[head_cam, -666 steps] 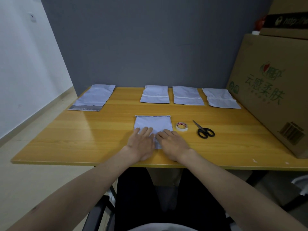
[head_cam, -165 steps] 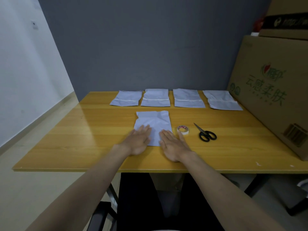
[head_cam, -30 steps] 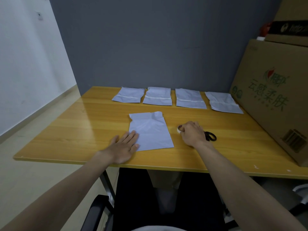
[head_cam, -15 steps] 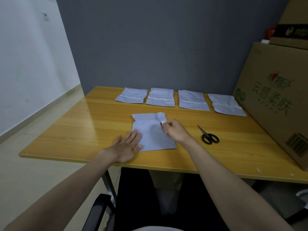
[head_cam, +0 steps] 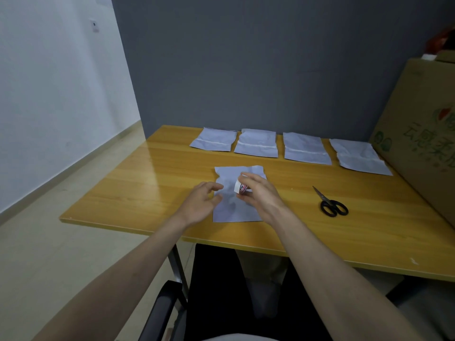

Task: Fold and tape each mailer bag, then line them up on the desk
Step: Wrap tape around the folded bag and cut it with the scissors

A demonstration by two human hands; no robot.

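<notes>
Since a moment ago the left hand (head_cam: 199, 203) has been lifted, fingers relaxed, beside the mailer bag (head_cam: 236, 207) on the counter (head_cam: 147, 188). Over it the tape roll (head_cam: 240, 187) is gripped by the right hand (head_cam: 258, 195); the tape end, apparently unpeeled, should be drawn out slowly.

A plain office or storeroom corner. A wooden desk (head_cam: 147, 183) stands against a grey wall (head_cam: 246, 70). A large printed cardboard box (head_cam: 423, 148) fills the right edge.

Illumination is dim and even. Glare streaks the desk (head_cam: 147, 173) at left. Wide-angle distortion bends frame edges; shadows are soft.
</notes>
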